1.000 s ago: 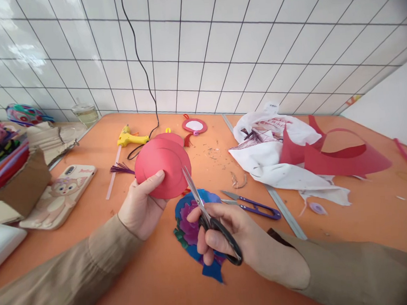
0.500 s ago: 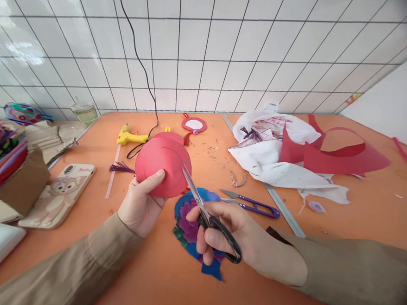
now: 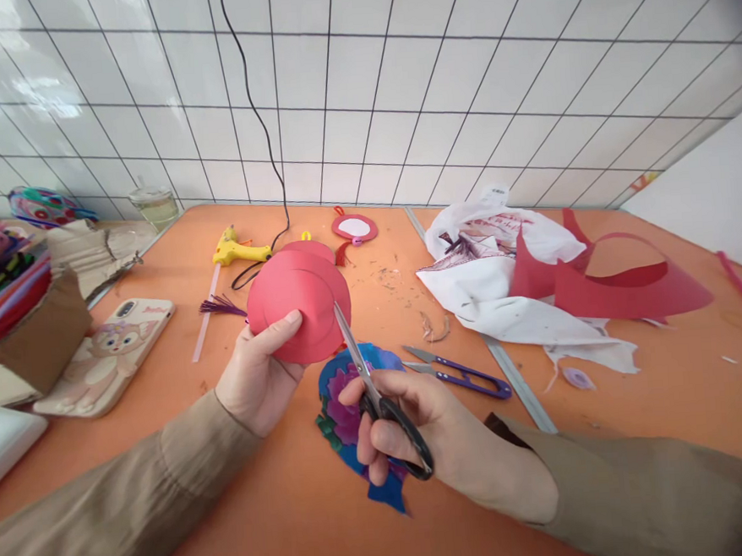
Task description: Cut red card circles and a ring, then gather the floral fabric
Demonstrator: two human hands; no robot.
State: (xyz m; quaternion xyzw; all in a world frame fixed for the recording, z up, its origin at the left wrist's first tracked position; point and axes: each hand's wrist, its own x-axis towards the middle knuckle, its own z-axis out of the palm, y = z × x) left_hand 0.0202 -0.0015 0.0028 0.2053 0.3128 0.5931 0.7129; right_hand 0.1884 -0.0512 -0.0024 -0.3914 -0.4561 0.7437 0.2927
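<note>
Between thumb and fingers, my left hand [image 3: 263,370] grips a round red paper disc [image 3: 292,292], which bears a curved line inside its edge. My right hand [image 3: 412,411] holds scissors [image 3: 368,371] with black handles, its fingers in the loops. Their blade tips reach the right side of the disc, and the blades look nearly closed. Below the scissors, partly hidden by my right hand, lies a blue and purple flower-patterned piece [image 3: 342,407]. Purple thread snips [image 3: 463,377] rest just right of it. Another red round piece [image 3: 311,250] shows behind the disc.
At the back are a yellow glue gun [image 3: 235,248] with a cord and a small red-rimmed oval mirror-like ornament [image 3: 353,227]. To the right lie a white plastic bag [image 3: 474,296] and red paper offcuts [image 3: 626,290]. A phone [image 3: 113,351] and a cardboard box [image 3: 50,330] sit left.
Almost nothing differs. The scissors and my right hand have shifted very slightly, and the red disc has moved a touch to the right.
</note>
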